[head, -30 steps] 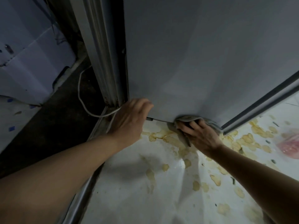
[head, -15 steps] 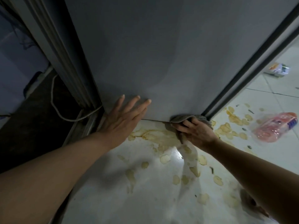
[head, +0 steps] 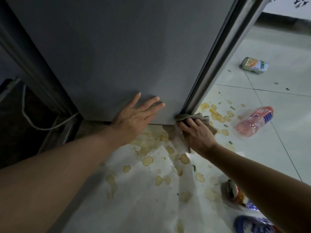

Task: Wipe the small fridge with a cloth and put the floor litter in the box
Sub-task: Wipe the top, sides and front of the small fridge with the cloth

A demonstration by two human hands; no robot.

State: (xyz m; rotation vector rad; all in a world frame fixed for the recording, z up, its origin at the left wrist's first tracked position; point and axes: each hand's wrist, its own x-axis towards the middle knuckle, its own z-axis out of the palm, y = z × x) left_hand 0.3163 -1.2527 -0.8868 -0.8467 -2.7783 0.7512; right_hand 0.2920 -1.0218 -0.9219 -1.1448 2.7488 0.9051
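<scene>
The grey side panel of the small fridge [head: 117, 47] fills the upper view. My left hand [head: 136, 115] lies flat against its lower edge, fingers spread. My right hand [head: 196, 133] presses a brownish-grey cloth [head: 185, 117] against the fridge's bottom right corner, by the door seal. Litter lies on the white tiled floor: a can [head: 254, 65] at the far right, a crumpled pink plastic bottle [head: 252, 121], a tipped can [head: 235, 192] partly hidden under my right forearm, and a blue-and-white wrapper [head: 252, 224] at the bottom right. No box is in view.
Yellow-brown spill stains [head: 151, 158] and green scraps spread over the floor in front of the fridge. A white power cable [head: 33, 121] loops on the dark floor at the left, beside a metal door frame [head: 33, 68].
My right hand has slid the cloth rightward along the fridge's bottom edge to the corner. My left hand went from gripping the edge to lying flat. The view swung right, showing more litter.
</scene>
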